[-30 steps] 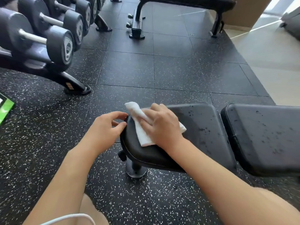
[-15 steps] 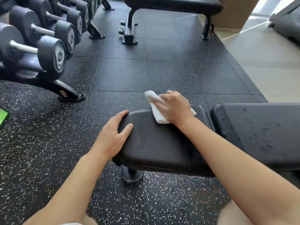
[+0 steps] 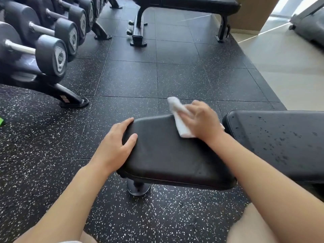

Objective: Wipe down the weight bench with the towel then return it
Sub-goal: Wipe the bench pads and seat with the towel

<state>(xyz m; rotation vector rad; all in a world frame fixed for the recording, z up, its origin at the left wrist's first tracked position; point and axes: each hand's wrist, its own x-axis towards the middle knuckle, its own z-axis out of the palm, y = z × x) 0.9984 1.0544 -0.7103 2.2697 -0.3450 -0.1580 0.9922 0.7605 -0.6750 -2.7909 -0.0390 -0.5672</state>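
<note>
Head camera looks down on the right hand point(image 3: 201, 122), pressing a folded white towel point(image 3: 180, 120) onto the far right corner of the black seat pad point(image 3: 166, 153) of the weight bench. Its fingers curve over the cloth; one end sticks out beyond the fingertips, past the pad's far edge, and the rest lies under the palm. Left of that, the left hand point(image 3: 114, 146) rests with straight fingers on the pad's left end, thumb on top. Just right of the towel hand, the back pad point(image 3: 280, 142) carries dark droplets. Underfoot is black rubber flooring point(image 3: 140, 81) with white flecks. Far left stands a dumbbell rack point(image 3: 45, 50); the end-cap markings are too blurred to read. Beyond the hands stands a second bench point(image 3: 184, 4).
</note>
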